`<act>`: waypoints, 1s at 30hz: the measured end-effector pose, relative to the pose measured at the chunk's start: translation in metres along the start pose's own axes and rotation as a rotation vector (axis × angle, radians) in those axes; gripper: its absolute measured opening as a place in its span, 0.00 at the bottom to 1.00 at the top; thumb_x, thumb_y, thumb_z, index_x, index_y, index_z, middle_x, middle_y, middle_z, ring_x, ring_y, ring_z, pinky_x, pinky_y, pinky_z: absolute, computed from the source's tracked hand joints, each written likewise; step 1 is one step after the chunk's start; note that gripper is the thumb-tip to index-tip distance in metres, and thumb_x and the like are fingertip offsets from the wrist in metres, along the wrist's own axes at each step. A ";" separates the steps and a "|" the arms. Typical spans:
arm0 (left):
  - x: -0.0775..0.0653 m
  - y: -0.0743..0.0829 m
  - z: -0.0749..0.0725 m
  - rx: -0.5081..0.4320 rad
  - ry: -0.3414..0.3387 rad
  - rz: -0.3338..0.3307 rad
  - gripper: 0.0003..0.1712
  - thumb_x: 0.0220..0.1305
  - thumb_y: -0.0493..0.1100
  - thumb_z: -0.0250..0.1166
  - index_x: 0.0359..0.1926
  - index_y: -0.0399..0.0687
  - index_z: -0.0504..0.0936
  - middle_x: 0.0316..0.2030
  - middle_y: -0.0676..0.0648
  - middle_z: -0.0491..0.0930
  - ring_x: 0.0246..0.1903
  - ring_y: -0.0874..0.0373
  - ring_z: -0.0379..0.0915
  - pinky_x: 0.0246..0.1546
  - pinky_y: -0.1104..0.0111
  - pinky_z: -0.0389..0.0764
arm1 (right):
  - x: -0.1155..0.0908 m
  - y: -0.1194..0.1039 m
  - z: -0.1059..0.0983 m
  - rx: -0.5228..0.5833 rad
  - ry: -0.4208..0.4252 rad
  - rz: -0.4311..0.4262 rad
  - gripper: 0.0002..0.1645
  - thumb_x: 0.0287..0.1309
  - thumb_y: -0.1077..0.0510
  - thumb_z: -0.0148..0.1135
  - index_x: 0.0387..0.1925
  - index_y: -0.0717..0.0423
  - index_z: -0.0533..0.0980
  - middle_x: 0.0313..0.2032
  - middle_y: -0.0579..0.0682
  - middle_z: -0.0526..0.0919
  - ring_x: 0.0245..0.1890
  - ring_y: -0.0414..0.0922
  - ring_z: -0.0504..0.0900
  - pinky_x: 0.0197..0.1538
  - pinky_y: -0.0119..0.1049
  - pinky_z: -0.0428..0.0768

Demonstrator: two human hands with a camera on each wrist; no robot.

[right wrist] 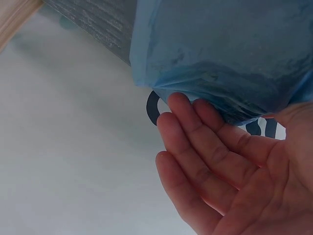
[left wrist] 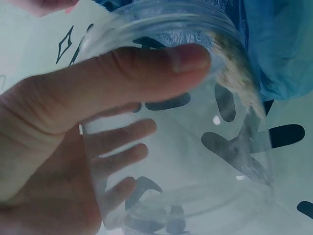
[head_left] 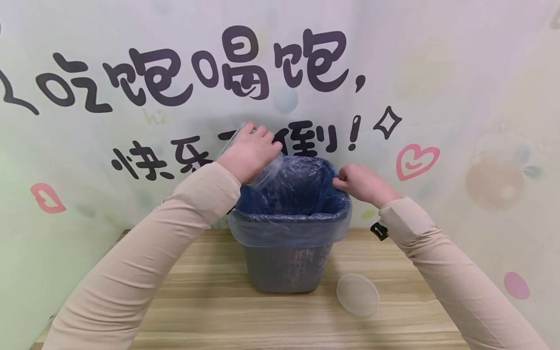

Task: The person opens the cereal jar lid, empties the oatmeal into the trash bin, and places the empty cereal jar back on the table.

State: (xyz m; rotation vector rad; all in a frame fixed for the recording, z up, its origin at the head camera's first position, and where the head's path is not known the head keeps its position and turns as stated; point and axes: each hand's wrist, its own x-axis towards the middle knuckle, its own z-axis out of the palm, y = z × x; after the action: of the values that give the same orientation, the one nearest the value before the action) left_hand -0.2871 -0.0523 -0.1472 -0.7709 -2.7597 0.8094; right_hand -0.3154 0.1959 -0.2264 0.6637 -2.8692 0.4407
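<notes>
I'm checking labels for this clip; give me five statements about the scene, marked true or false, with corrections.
1. The left hand holds a clear jar. True.
2. The jar stands upright on the table. False: it is held tilted, its mouth toward the bin.
3. The bin is bare, with no liner. False: a blue bag lines it and folds over the rim.
4. A round, translucent lid lies on the table. True.
5. The right hand is reaching into the jar. False: the right hand holds the bag at the bin's rim.
</notes>
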 end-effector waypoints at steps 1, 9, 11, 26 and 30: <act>0.000 0.001 0.000 0.006 0.013 0.005 0.39 0.46 0.35 0.72 0.61 0.46 0.68 0.57 0.41 0.68 0.57 0.44 0.61 0.59 0.52 0.59 | 0.000 0.000 0.000 0.002 0.000 0.002 0.23 0.63 0.59 0.52 0.12 0.51 0.61 0.13 0.43 0.59 0.15 0.40 0.60 0.25 0.35 0.61; 0.001 0.002 0.000 0.019 0.079 0.031 0.35 0.50 0.32 0.68 0.61 0.46 0.69 0.55 0.42 0.69 0.57 0.44 0.60 0.58 0.53 0.59 | 0.001 0.000 -0.001 0.009 0.000 0.003 0.23 0.63 0.59 0.53 0.12 0.52 0.61 0.13 0.43 0.59 0.15 0.40 0.60 0.25 0.35 0.61; 0.001 0.002 0.000 0.022 0.071 0.030 0.35 0.51 0.32 0.68 0.62 0.46 0.69 0.56 0.41 0.68 0.58 0.44 0.60 0.59 0.53 0.59 | 0.001 0.000 -0.002 0.005 0.003 0.000 0.23 0.63 0.59 0.53 0.12 0.52 0.61 0.13 0.43 0.59 0.15 0.40 0.59 0.25 0.35 0.61; 0.005 0.006 0.005 0.054 0.077 0.065 0.33 0.53 0.33 0.67 0.61 0.44 0.68 0.57 0.41 0.67 0.59 0.44 0.59 0.61 0.53 0.58 | 0.002 0.002 -0.001 0.002 0.000 -0.003 0.23 0.63 0.59 0.53 0.12 0.51 0.61 0.13 0.43 0.59 0.15 0.40 0.59 0.25 0.35 0.61; 0.005 0.005 0.006 0.051 0.081 0.054 0.33 0.53 0.32 0.66 0.61 0.43 0.68 0.57 0.41 0.67 0.58 0.44 0.59 0.60 0.52 0.58 | 0.003 0.002 0.000 0.003 0.001 -0.003 0.23 0.63 0.59 0.53 0.12 0.51 0.61 0.13 0.43 0.59 0.15 0.40 0.59 0.24 0.35 0.61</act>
State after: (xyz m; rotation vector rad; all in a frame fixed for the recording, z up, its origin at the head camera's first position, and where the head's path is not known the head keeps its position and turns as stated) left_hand -0.2910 -0.0481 -0.1549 -0.8518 -2.6480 0.8357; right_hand -0.3186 0.1968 -0.2262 0.6676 -2.8675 0.4448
